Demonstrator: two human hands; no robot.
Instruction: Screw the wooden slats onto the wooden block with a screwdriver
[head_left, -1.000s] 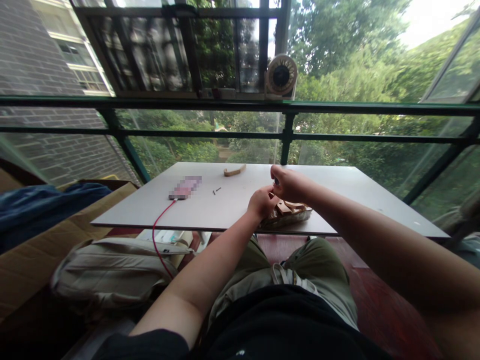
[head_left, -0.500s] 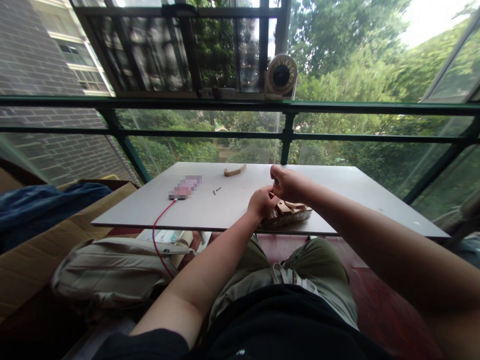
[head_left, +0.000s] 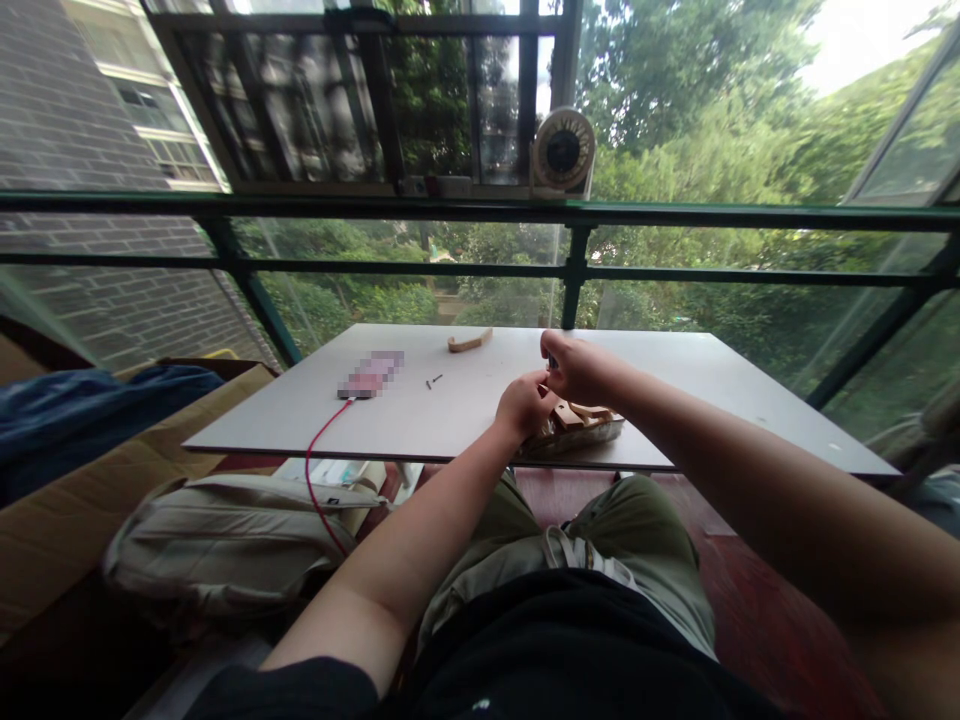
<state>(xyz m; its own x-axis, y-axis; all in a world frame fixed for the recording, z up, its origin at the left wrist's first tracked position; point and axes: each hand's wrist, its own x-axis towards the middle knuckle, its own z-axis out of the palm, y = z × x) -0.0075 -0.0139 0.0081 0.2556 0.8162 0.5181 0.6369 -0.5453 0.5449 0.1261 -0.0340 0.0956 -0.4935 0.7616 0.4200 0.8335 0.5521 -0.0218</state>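
My right hand [head_left: 574,366] is closed in a fist above the near middle of the white table [head_left: 270,420]. A small dark bit of something shows between its fingers, too little to name. Right below and touching it, my left hand [head_left: 523,405] has its fingers pinched together; what they hold is hidden. Under both hands, wooden pieces [head_left: 568,416] lie in a shallow tray-like holder [head_left: 589,437] at the table's front edge, partly covered by my left hand. Farther back lies a curved wooden piece [head_left: 470,343]. Small dark screws [head_left: 434,382] rest left of my hands.
A pixelated flat device [head_left: 371,376] with a red cable [head_left: 318,440] lies on the table's left side. A beige bag [head_left: 217,540] and a cardboard box [head_left: 67,510] stand at left. Behind the table runs a green railing [head_left: 480,210] with a round fan [head_left: 562,150] above it.
Almost nothing differs. Both hands keep the same place and grip, with at most a very slight shift of the fingers.
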